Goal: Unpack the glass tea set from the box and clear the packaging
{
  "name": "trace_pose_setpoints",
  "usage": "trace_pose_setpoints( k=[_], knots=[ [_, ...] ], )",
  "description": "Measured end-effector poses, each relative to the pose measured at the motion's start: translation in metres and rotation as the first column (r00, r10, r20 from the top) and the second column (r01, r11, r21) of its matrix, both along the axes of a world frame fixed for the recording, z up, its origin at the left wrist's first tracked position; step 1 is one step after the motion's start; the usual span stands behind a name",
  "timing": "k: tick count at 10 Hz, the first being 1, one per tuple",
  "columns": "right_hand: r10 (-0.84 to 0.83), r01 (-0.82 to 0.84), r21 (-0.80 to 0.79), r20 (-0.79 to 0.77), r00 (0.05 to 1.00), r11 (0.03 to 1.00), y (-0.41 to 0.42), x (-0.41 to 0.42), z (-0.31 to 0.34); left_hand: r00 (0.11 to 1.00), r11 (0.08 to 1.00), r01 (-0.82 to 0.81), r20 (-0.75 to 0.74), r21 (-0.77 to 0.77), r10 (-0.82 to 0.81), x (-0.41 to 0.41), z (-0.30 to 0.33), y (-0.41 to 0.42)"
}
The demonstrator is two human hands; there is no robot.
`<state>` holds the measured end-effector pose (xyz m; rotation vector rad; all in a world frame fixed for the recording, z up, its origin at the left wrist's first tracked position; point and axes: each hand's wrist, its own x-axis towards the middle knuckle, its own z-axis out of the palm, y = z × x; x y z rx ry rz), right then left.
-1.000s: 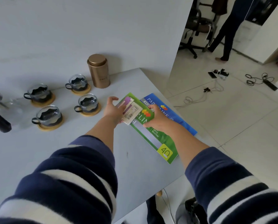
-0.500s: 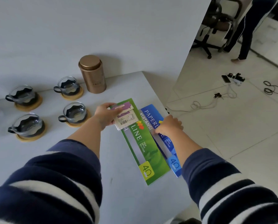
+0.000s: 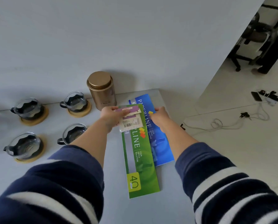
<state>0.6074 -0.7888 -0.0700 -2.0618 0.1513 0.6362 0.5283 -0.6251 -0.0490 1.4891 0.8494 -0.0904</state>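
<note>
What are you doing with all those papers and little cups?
A person in a striped sweater is tidying at a grey table. The left hand holds small packaging cards, and the right hand rests on a blue booklet that lies partly under a green booklet. Four glass cups already stand on wooden coasters to the left, beside a gold tin. No box is in view.

Office chair (image 3: pixel 254 34), floor cables (image 3: pixel 232 122)
</note>
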Motion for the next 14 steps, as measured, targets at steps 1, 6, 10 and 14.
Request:
trace_pose_setpoints(
  k=[1, 6, 10, 14],
  knots=[
    [-0.045, 0.042, 0.130, 0.019, 0.999, 0.991, 0.022, 0.025, -0.010, 0.998, 0.997, -0.056, 0.020, 0.057, 0.055, 0.032, -0.005, -0.001],
    [0.060, -0.045, -0.053, 0.329, 0.942, 0.998, 0.025, 0.049, -0.022, 0.971, 0.927, -0.236, 0.029, 0.292, 0.238, 0.120, -0.031, -0.024],
    [-0.033, 0.098, -0.182, 0.329, 0.944, 0.978, 0.044, 0.056, -0.017, 0.966, 0.894, -0.154, -0.128, 0.421, 0.226, 0.102, -0.024, -0.060],
    [0.017, 0.011, -0.083, 0.329, 0.944, 0.996, 0.033, 0.028, 0.000, 0.980, 0.924, 0.179, 0.021, 0.337, -0.197, 0.073, -0.023, -0.029]
  ],
)
